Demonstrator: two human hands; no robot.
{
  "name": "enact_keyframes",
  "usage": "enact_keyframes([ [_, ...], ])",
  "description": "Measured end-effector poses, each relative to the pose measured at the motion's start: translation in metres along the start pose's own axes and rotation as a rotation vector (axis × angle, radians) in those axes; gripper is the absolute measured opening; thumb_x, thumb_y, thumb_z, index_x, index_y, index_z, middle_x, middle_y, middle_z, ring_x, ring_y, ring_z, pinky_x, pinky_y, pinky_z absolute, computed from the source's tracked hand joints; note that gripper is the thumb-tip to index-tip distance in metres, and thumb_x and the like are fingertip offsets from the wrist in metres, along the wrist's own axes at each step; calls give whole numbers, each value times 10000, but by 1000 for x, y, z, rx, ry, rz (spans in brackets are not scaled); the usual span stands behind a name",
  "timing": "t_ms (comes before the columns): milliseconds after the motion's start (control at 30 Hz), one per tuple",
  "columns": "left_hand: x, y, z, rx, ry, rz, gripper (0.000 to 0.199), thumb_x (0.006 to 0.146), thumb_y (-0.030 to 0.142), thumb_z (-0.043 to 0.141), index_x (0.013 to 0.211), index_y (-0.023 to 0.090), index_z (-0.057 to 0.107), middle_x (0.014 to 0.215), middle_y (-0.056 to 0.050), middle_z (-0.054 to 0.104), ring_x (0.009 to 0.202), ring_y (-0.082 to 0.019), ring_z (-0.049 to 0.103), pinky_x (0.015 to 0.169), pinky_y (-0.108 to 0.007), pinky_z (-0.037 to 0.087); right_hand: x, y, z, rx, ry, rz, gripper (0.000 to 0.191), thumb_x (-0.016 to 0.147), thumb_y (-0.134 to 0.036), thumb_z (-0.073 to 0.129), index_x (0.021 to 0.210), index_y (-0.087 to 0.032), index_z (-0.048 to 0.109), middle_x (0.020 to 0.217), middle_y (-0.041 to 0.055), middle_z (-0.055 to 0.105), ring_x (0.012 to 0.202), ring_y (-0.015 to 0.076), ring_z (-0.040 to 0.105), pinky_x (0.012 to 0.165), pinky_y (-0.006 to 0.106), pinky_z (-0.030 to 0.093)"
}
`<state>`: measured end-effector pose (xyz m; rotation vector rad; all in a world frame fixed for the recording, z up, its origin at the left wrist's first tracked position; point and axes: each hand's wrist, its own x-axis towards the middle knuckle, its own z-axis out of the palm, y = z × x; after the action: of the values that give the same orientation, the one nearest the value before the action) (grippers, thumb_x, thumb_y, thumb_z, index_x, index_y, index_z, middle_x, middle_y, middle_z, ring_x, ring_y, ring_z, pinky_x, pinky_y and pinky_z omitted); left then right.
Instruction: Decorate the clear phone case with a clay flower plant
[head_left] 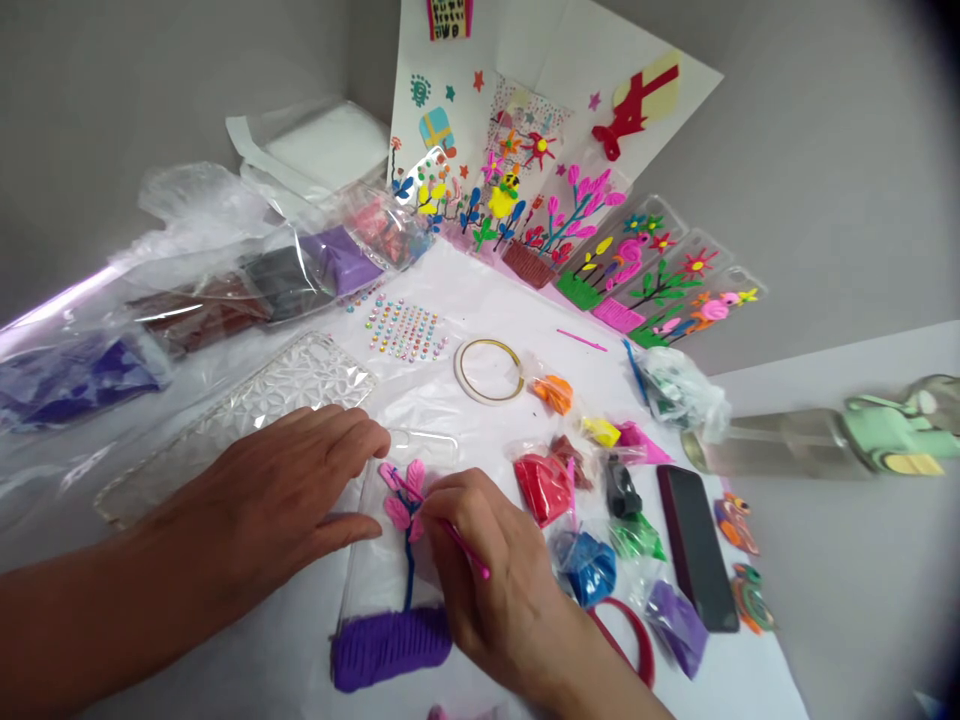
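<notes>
Gripping a slim pink tool in the right hand, with thumb and fingers curled closely round the shaft, just beside the pink petals. Holding nothing visible in the left hand, with fingers loosely extended and thumb spread apart over the near-left part of the clear case; impossible to tell whether pressing down. Note the case lying flat on the white-covered table, between and below both hands, bearing a blue stem and a ridged purple base. Compare with the red clay packet and blue clay packet, to the right. Expect light weight throughout: in the case, smooth and probably slippery, fairly stiff along the rim; in the petals and stem, apparently soft and easily dented or smeared. Take hold of the case by its bare side edges, away from the modelled relief, and of the tool by mid-shaft, using only light pressure.
</notes>
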<state>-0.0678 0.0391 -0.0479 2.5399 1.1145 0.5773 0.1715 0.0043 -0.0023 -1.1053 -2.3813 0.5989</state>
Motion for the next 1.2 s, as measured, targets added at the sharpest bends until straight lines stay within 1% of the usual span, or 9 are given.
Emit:
enact_keyframes([
  [100, 2, 3, -1, 15, 30, 8, 345, 973, 387, 705, 1164, 263, 445, 946, 4, 656, 809, -249, 690, 686, -355, 471, -1, 1, -1, -1, 20, -2, 251, 979, 12, 442, 1093, -206, 491, 903, 72, 640, 768, 195, 616, 647, 278, 530],
  [267, 2, 2, -2, 15, 12, 0, 346, 983, 413, 690, 1186, 270, 449, 970, -4, 659, 827, -251, 691, 698, -361, 485, -1, 1, 1, 0, -1, -15, 251, 957, 14, 457, 1085, -199, 491, 918, 89, 653, 772, 206, 615, 641, 292, 537],
  [400, 3, 1, -2, 18, 13, 5, 322, 993, 413, 673, 1172, 269, 447, 965, -7, 665, 824, -251, 695, 689, -359, 482, -2, 0, 1, 8, -3, -19, 241, 967, 8, 455, 1081, -200, 498, 909, 82, 650, 771, 203, 615, 645, 288, 535],
  [533, 2, 1, -3, 34, 41, 6, 286, 1021, 431, 621, 1172, 264, 444, 938, -11, 666, 778, -250, 692, 665, -362, 483, -5, 0, 1, 10, 21, 7, 246, 1006, 5, 461, 1144, -191, 515, 960, 82, 667, 839, 200, 656, 704, 282, 553],
  [667, 2, 1, -3, 40, 43, 22, 260, 1050, 462, 572, 1165, 261, 456, 939, -17, 673, 768, -250, 690, 665, -367, 489, -7, 3, 4, 16, -18, 26, 253, 1025, -6, 478, 1201, -184, 515, 1029, 92, 669, 873, 203, 661, 734, 290, 558],
  [767, 2, 1, -2, 51, 61, 31, 240, 1061, 461, 549, 1158, 258, 463, 929, -13, 671, 772, -250, 690, 674, -368, 492, -7, 4, 7, 10, -24, 32, 246, 1030, -11, 480, 1197, -189, 512, 1023, 84, 659, 872, 207, 659, 738, 298, 558],
  [900, 3, -1, -1, 50, 40, 20, 296, 1038, 489, 597, 1189, 264, 478, 978, -15, 683, 812, -251, 695, 706, -367, 491, -5, 4, 10, -7, -24, 40, 214, 1042, -28, 477, 1168, -198, 506, 997, 72, 648, 843, 203, 654, 718, 295, 552],
  [1067, 2, 0, -1, 28, 72, 8, 241, 1066, 475, 533, 1154, 252, 505, 968, -26, 704, 783, -258, 699, 690, -377, 473, 2, 0, 10, -42, -49, 33, 189, 1044, -19, 460, 1107, -192, 506, 950, 77, 650, 797, 204, 639, 676, 290, 551],
  [1200, -1, -1, -1, 8, 57, 0, 231, 1037, 449, 589, 1143, 255, 523, 992, -28, 708, 804, -262, 699, 688, -377, 458, 4, -2, 8, -75, -51, 7, 195, 1031, -10, 458, 1071, -197, 498, 914, 74, 647, 762, 203, 623, 632, 284, 531],
])
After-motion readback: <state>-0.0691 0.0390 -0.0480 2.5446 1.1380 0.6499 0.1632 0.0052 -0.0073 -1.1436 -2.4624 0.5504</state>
